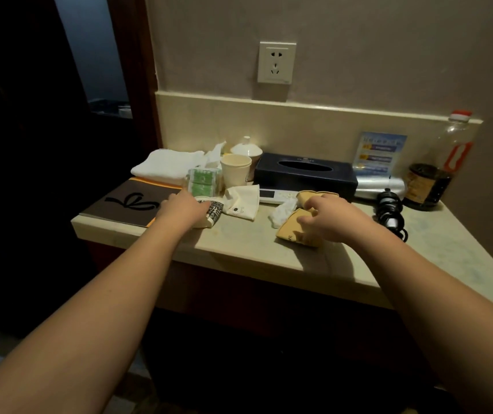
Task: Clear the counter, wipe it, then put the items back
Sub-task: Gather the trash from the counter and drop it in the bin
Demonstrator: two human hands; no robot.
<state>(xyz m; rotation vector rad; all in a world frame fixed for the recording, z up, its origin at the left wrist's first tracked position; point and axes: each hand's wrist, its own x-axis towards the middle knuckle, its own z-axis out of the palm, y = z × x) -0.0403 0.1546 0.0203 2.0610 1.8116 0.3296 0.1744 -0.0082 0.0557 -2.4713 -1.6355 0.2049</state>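
Head view: I am clearing the table (239,243), left hand (184,209) curling around a black-printed cup (214,213) near the left edge, right hand (333,219) pinching tan paper packets (294,231) mid-table, lifting each fully before carrying it off.

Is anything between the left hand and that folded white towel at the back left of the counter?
Yes. The left hand rests on a crushed paper cup; the green-labelled packet stands directly behind it, partly between the hand and the folded white towel. Passing left over the dark folder looks open.

Bare forearms, no sleeves, no jewelry.
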